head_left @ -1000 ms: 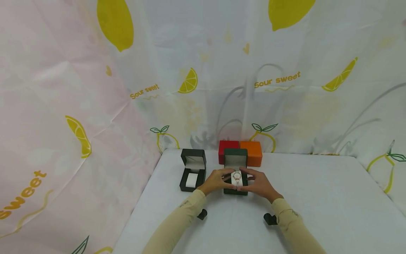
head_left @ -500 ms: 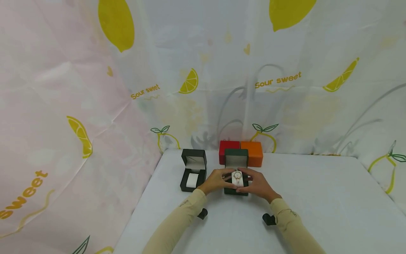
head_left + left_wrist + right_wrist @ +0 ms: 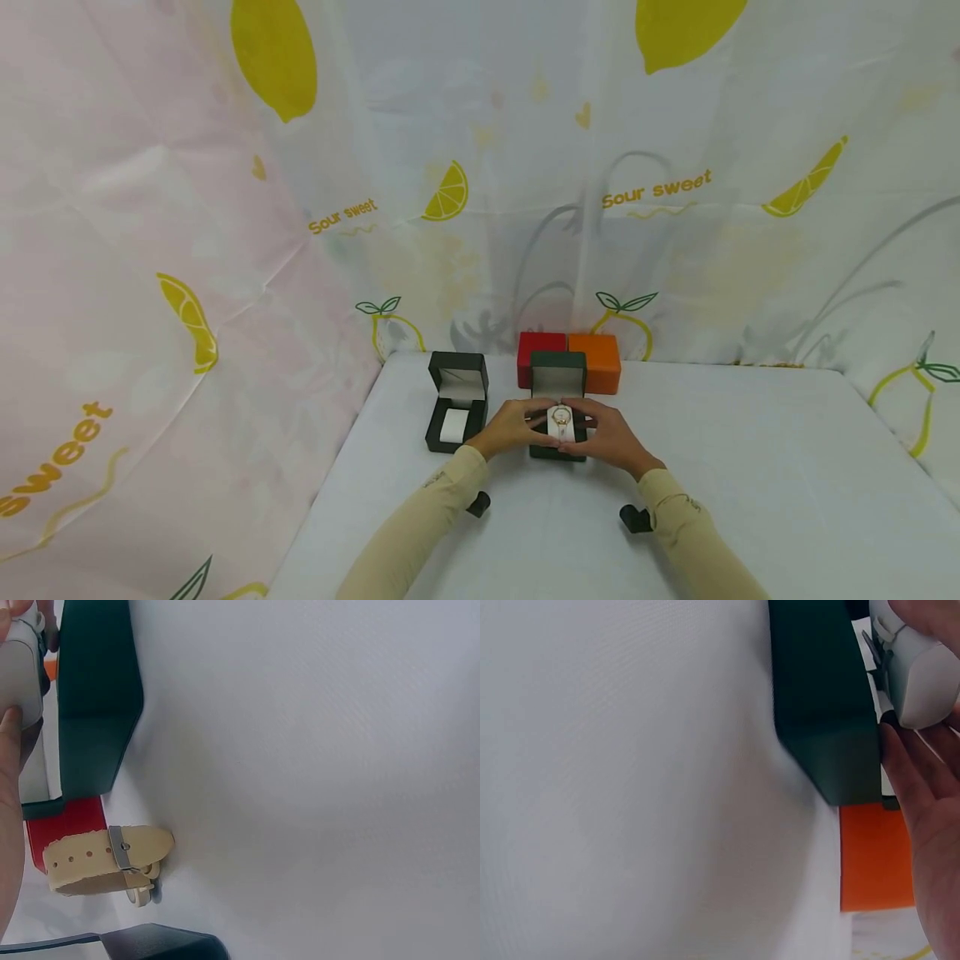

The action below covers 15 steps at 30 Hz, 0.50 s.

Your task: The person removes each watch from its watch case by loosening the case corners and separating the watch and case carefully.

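A wristwatch (image 3: 561, 416) with a light face is wrapped round a white watch cushion (image 3: 568, 435) over the base of an open dark green watch box (image 3: 558, 362). My left hand (image 3: 513, 427) grips the cushion from the left, and my right hand (image 3: 612, 433) grips it from the right, fingers at the far end and thumbs at the near end. In the left wrist view a fingertip presses the cushion's side (image 3: 19, 679). The right wrist view has the cushion (image 3: 926, 679) between the right thumb and fingers. How deep it sits in the box is hard to tell.
A second open dark box (image 3: 458, 364) with a bare white cushion (image 3: 453, 425) stands to the left. Behind the green box are a red box (image 3: 541, 343) and an orange box (image 3: 604, 367). A beige strap with a buckle (image 3: 109, 855) lies near the red box. A lemon-printed curtain hangs behind.
The right hand has shifted slightly to the left against the cushion, its fingers and thumb now closer to the left hand's. The left hand, watch and boxes stay practically in place.
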Motion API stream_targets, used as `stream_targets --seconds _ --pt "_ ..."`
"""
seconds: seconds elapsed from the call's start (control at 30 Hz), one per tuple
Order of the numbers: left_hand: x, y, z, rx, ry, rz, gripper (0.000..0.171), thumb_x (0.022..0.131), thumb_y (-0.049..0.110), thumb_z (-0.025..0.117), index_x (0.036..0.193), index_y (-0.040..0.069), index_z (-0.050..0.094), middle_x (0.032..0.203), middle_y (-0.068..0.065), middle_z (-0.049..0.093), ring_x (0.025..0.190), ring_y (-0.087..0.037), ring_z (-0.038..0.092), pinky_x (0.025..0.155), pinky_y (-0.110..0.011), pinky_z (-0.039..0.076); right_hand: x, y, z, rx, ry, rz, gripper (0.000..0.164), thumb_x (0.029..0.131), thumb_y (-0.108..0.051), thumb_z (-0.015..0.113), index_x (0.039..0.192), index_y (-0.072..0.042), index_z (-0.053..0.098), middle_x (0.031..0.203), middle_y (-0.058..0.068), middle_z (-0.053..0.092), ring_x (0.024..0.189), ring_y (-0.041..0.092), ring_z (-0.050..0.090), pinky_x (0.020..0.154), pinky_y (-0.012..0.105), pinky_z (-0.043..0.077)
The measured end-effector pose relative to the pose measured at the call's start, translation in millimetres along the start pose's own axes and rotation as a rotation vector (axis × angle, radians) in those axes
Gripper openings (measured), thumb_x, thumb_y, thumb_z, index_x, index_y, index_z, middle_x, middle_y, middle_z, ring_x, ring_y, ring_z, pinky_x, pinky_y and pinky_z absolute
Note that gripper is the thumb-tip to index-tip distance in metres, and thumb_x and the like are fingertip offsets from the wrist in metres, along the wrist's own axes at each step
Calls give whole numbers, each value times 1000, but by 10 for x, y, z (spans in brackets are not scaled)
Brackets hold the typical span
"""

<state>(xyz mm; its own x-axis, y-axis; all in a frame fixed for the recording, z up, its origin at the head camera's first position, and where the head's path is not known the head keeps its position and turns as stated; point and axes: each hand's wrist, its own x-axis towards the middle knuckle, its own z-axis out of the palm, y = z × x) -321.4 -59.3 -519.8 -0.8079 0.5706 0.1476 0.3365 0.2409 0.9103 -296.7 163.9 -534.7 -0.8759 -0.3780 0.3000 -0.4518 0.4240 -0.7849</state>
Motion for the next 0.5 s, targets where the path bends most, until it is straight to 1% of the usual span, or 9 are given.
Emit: stream_targets --seconds 0.23,0.4,0.5 --pt "-6 14 -33 13 -22 6 69 72 5 86 134 4 58 133 -5 59 120 -12 56 93 -24 49 54 -19 3 -12 -37 -40 72 71 -34 88 134 -16 59 124 -2 58 103 18 56 86 36 56" --pt "-19 40 -56 26 -20 -1 69 71 9 88 134 6 59 132 -4 60 117 -12 58 92 -26 51 72 -42 5 -15 -44 -49 72 69 -36 89 131 -15 60 120 -4 58 99 16 56 84 34 56" --pt "-24 31 -62 19 -18 -6 68 70 9 88 132 6 60 131 -4 60 117 -13 59 92 -27 51 76 -60 12 -5 -47 -49 70 69 -32 90 130 -13 60 118 -4 58 97 17 57 84 34 56"
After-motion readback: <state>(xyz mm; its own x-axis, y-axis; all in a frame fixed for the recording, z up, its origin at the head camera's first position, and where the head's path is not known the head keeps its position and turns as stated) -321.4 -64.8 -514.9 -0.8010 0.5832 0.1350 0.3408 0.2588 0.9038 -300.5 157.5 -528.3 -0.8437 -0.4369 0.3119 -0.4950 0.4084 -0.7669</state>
